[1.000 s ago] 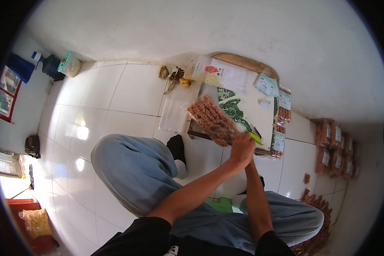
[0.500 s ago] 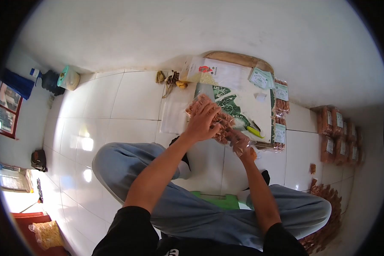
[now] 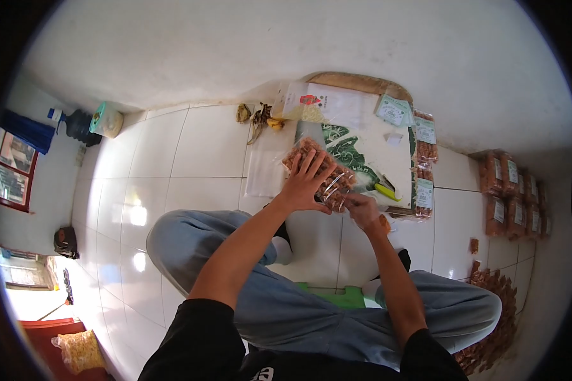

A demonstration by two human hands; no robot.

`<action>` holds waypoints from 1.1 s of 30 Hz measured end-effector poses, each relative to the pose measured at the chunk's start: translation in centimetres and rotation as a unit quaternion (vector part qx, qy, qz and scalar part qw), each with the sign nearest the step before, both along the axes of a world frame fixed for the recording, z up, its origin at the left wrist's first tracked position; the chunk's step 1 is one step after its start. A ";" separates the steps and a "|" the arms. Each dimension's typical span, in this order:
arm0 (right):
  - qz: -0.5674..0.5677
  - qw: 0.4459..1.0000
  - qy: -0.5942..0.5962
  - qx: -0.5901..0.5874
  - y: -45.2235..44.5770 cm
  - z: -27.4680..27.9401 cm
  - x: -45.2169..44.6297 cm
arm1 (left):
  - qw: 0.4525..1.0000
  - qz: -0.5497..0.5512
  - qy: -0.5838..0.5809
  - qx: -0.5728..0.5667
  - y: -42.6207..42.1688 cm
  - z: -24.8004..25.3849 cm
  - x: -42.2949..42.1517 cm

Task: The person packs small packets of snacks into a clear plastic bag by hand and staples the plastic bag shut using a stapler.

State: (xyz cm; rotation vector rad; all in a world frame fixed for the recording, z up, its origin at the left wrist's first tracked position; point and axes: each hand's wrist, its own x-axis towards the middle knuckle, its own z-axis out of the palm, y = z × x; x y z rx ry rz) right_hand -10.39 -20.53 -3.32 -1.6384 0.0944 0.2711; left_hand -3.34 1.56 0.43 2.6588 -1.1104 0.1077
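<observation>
Beyond the left edge of the low table (image 3: 403,155), partly reaching the floor, lie clear plastic sleeves (image 3: 264,168). Next along, over the near left corner, is the bag of brown snack pieces (image 3: 313,150), slanting from upper left down towards the near edge; I cannot tell whether it rests on the top or is held just above it. The left hand (image 3: 302,181) lies across its middle, fingers spread and apart, palm down on the film, thumb reaching towards the near side. So the bag is under this hand, showing beyond the fingertips and to the right of them.

By its look the bag should be light and loosely yielding, its film slippery and the pieces inside likely brittle, so a broad, gentle palm suits the middle better than a hard squeeze. Loose film at an end would be the safest place to pinch.

At the bag's right end is the right hand (image 3: 363,211), fingers bent inward against it; whether they clamp the film I cannot tell. The bag extends up and left from this grip. Further right, near the table's near right corner, lies a yellow-green cutter (image 3: 388,192), apart from both hands. Against the right edge sit labelled packets (image 3: 424,193).
</observation>
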 end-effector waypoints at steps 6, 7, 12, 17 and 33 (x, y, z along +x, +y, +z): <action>0.051 0.998 -0.019 -0.011 -1.2 -1.3 0.1 | 1.000 -0.005 -0.002 -0.017 0.0 0.1 0.2; 0.052 0.997 -0.026 0.051 -1.5 -0.6 -0.1 | 0.999 -0.008 -0.011 -0.030 0.0 0.0 0.2; 0.111 0.992 0.037 -0.041 -2.1 1.3 0.1 | 1.000 -0.005 -0.012 -0.017 0.0 0.2 0.1; 0.093 0.993 0.024 -0.070 -1.6 1.9 -0.2 | 1.000 0.002 -0.018 -0.006 -0.2 -0.1 0.2; 0.006 0.998 -0.059 0.004 -0.3 -2.2 -0.1 | 0.998 0.045 -0.038 -0.003 -1.9 -0.2 -0.6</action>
